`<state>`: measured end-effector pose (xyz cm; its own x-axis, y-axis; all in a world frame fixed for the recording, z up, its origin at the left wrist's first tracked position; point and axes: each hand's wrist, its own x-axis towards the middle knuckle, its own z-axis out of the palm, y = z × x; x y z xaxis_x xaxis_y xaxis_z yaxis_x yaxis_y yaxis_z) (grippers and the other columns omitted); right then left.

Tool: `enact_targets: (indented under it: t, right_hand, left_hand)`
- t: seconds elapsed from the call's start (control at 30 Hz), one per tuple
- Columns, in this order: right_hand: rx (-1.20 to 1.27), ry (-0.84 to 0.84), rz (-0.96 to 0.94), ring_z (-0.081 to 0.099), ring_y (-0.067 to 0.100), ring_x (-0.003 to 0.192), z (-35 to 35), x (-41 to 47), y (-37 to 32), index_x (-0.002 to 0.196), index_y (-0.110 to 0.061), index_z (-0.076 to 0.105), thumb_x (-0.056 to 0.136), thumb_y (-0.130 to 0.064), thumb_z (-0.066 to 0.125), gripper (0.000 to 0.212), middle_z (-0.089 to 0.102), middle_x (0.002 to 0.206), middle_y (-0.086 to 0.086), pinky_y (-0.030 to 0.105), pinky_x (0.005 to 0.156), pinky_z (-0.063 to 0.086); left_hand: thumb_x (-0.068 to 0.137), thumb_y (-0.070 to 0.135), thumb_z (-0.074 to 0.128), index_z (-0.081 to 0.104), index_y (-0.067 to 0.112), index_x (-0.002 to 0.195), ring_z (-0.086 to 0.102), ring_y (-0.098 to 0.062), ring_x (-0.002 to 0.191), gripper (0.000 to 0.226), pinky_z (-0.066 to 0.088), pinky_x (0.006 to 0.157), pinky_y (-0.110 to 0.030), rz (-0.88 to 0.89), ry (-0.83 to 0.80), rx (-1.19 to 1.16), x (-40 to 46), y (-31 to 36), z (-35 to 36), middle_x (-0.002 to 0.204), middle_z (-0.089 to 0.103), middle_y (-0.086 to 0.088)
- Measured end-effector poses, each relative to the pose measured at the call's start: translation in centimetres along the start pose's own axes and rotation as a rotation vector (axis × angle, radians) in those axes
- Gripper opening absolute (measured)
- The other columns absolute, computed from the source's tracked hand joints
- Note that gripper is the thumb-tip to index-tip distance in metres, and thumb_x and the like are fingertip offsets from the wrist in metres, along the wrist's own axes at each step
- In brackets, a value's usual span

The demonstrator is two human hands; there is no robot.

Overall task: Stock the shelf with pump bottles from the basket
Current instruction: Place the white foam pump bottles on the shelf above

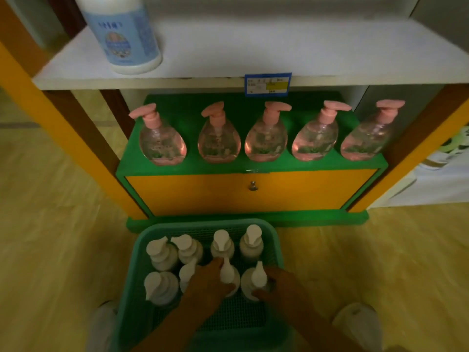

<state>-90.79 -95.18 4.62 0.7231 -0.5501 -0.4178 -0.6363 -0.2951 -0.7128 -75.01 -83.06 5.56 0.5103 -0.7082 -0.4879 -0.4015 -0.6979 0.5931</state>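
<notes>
A teal plastic basket (132,288) stands on the floor before the shelf unit, holding several white pump bottles upright. My left hand (208,283) wraps around one white pump bottle (228,273) in the basket's near row. My right hand (281,285) grips the neighbouring white pump bottle (256,278) to its right. Both bottles still stand inside the basket. The white upper shelf (253,52) carries one large blue-labelled bottle (127,34) at its left. Several pink pump bottles (265,138) line the green lower shelf (193,166).
A blue and yellow price tag (267,85) hangs on the white shelf's front edge. Below the green shelf is an orange cabinet door with a small knob (252,186). Orange uprights flank the unit. My white shoes (357,323) stand beside the basket on the wood floor.
</notes>
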Motion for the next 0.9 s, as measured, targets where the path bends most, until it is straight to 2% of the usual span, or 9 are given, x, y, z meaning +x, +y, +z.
enact_targets:
  t: [0.13, 0.3, 0.4, 0.47, 0.53, 0.63, 0.77, 0.83, 0.9]
  right_hand:
    - [-0.017, 0.017, -0.030, 0.059, -0.001, 0.088, -1.1, -0.4, -0.9, 0.110, -0.040, 0.061, 0.075, -0.041, 0.072, 0.037, 0.063, 0.094, -0.020, 0.012, 0.077, 0.045]
    - [-0.033, 0.027, -0.126, 0.062, -0.002, 0.088, -5.0, -1.5, -4.5, 0.099, -0.048, 0.059, 0.073, -0.041, 0.074, 0.031, 0.066, 0.095, -0.021, 0.013, 0.079, 0.049]
    - [-0.057, 0.038, -0.214, 0.056, -0.011, 0.085, -8.6, -2.2, -8.1, 0.106, -0.043, 0.060, 0.074, -0.034, 0.075, 0.036, 0.062, 0.095, -0.025, 0.006, 0.078, 0.044]
    - [-0.072, 0.089, -0.289, 0.057, -0.012, 0.095, -11.1, -2.6, -10.4, 0.111, -0.042, 0.060, 0.073, -0.037, 0.076, 0.042, 0.061, 0.101, -0.032, 0.009, 0.085, 0.044]
    - [-0.042, 0.178, -0.355, 0.059, -0.013, 0.097, -13.5, -3.2, -12.5, 0.102, -0.051, 0.061, 0.067, -0.043, 0.077, 0.039, 0.062, 0.099, -0.040, 0.013, 0.086, 0.048]
    - [0.010, 0.286, -0.425, 0.064, -0.008, 0.093, -16.8, -4.3, -15.4, 0.097, -0.045, 0.068, 0.062, -0.048, 0.077, 0.035, 0.069, 0.099, -0.029, 0.025, 0.084, 0.055]
    - [0.021, 0.340, -0.474, 0.069, 0.005, 0.089, -20.3, -6.3, -19.0, 0.099, -0.025, 0.071, 0.065, -0.045, 0.078, 0.040, 0.073, 0.097, -0.013, 0.036, 0.079, 0.058]
    - [0.019, 0.376, -0.503, 0.069, 0.008, 0.088, -21.6, -7.4, -20.5, 0.098, -0.028, 0.071, 0.064, -0.045, 0.077, 0.039, 0.074, 0.096, -0.010, 0.038, 0.078, 0.058]
    - [0.000, 0.411, -0.525, 0.068, 0.002, 0.085, -23.0, -8.7, -22.1, 0.095, -0.035, 0.069, 0.066, -0.041, 0.079, 0.032, 0.073, 0.091, -0.013, 0.030, 0.076, 0.058]
  left_hand:
    - [0.080, 0.035, 0.067, 0.049, 0.024, 0.126, 0.055, -0.012, 0.115, 0.050, 0.043, 0.097, -0.026, 0.017, 0.027, 0.008, -0.7, 0.6, -2.1, 0.126, 0.058, 0.005]
    - [0.072, 0.053, 0.067, 0.058, 0.042, 0.095, 0.059, 0.005, 0.082, 0.027, 0.048, 0.075, -0.016, 0.173, 0.052, 0.038, -2.6, 2.9, -6.7, 0.088, 0.064, 0.022]
    - [0.073, 0.044, 0.072, 0.060, 0.042, 0.094, 0.060, 0.005, 0.084, 0.025, 0.044, 0.072, -0.011, 0.226, 0.127, -0.090, -3.9, 6.1, -10.5, 0.088, 0.065, 0.021]
    - [0.073, 0.035, 0.075, 0.057, 0.046, 0.092, 0.061, 0.007, 0.087, 0.028, 0.049, 0.077, -0.014, 0.280, 0.138, -0.224, -5.0, 8.6, -12.7, 0.088, 0.067, 0.024]
    - [0.071, 0.027, 0.077, 0.059, 0.046, 0.089, 0.064, 0.009, 0.088, 0.032, 0.052, 0.078, -0.016, 0.364, 0.180, -0.319, -6.0, 11.1, -14.8, 0.085, 0.069, 0.031]
    - [0.070, 0.029, 0.076, 0.060, 0.044, 0.092, 0.062, 0.016, 0.087, 0.032, 0.053, 0.073, -0.010, 0.490, 0.302, -0.350, -7.4, 14.7, -17.9, 0.086, 0.065, 0.042]
    - [0.065, 0.054, 0.070, 0.065, 0.032, 0.109, 0.065, 0.002, 0.097, 0.049, 0.054, 0.082, -0.018, 0.604, 0.370, -0.360, -9.3, 17.9, -21.4, 0.100, 0.071, 0.016]
    - [0.072, 0.046, 0.071, 0.067, 0.026, 0.110, 0.065, 0.003, 0.095, 0.044, 0.053, 0.079, -0.014, 0.631, 0.402, -0.342, -10.6, 19.2, -22.8, 0.101, 0.071, 0.012]
    - [0.074, 0.034, 0.072, 0.067, 0.026, 0.108, 0.064, 0.011, 0.089, 0.036, 0.053, 0.072, -0.010, 0.655, 0.408, -0.391, -12.2, 20.6, -24.2, 0.096, 0.071, 0.017]
